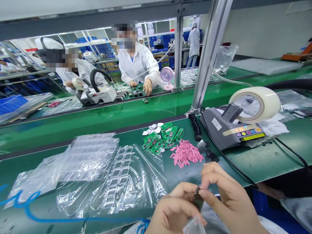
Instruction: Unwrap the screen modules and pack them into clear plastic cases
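My left hand (174, 206) and my right hand (225, 198) meet at the bottom of the view, both closed. Between their fingertips they pinch a small dark flat part (195, 193), seen nearly edge-on; its exact kind is unclear. Against the lower fingers of my left hand is a clear plastic piece (194, 226), cut off by the frame edge. Just beyond my hands lies a heap of pink strips (186, 153). Behind it are green circuit boards (162, 138) in a loose pile, with white square pieces (153, 129) alongside.
Clear plastic bags and trays (90, 156) cover the left bench. At right stands a grey tape dispenser (231, 126) with a large tape roll; its black cable crosses the bench. A row of black parts (195, 126) lies nearby. Across the green belt (97, 118), co-workers sit.
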A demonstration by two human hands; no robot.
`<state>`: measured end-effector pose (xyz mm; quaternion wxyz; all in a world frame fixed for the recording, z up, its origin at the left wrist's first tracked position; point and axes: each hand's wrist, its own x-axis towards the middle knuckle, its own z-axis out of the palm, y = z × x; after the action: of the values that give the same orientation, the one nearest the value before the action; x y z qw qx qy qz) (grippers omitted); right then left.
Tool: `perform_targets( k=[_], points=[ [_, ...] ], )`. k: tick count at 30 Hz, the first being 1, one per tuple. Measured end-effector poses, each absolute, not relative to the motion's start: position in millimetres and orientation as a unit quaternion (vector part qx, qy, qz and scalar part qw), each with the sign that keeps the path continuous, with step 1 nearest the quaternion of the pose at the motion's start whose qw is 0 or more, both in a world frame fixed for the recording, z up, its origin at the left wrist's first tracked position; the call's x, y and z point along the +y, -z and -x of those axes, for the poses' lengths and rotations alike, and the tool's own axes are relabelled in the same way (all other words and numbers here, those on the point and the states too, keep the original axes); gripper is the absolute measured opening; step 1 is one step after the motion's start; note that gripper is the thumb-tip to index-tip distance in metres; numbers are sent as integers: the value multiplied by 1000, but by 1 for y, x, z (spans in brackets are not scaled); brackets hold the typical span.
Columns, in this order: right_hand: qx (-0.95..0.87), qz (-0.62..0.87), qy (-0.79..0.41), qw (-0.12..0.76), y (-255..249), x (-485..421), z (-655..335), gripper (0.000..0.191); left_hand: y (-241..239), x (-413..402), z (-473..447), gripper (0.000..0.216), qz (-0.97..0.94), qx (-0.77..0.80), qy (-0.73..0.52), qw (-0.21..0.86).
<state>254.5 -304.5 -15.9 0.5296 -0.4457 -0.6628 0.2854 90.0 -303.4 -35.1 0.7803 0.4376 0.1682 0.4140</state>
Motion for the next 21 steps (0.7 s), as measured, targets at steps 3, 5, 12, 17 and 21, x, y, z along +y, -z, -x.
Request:
perform_targets(
  k=[3, 5, 12, 17, 21],
  points=[
    [-682, 448, -265, 513, 13, -305, -255, 21, 36, -307, -89, 27, -471, 187, -410, 759],
    [-689, 449, -261, 505, 14, -306, -255, 24, 36, -310, -88, 25, -489, 207, -407, 743],
    [-696, 450, -249, 501, 20, -310, -258, 22, 35, -313, -85, 23, -535, 238, -377, 717],
    [-709, 449, -239, 489, 21, -309, -258, 26, 39, -310, -83, 29, -565, 224, -374, 701],
    [-731, 451, -189, 476, 26, -312, -259, 24, 44, -305, -80, 32, -588, 202, -359, 696]
  ],
)
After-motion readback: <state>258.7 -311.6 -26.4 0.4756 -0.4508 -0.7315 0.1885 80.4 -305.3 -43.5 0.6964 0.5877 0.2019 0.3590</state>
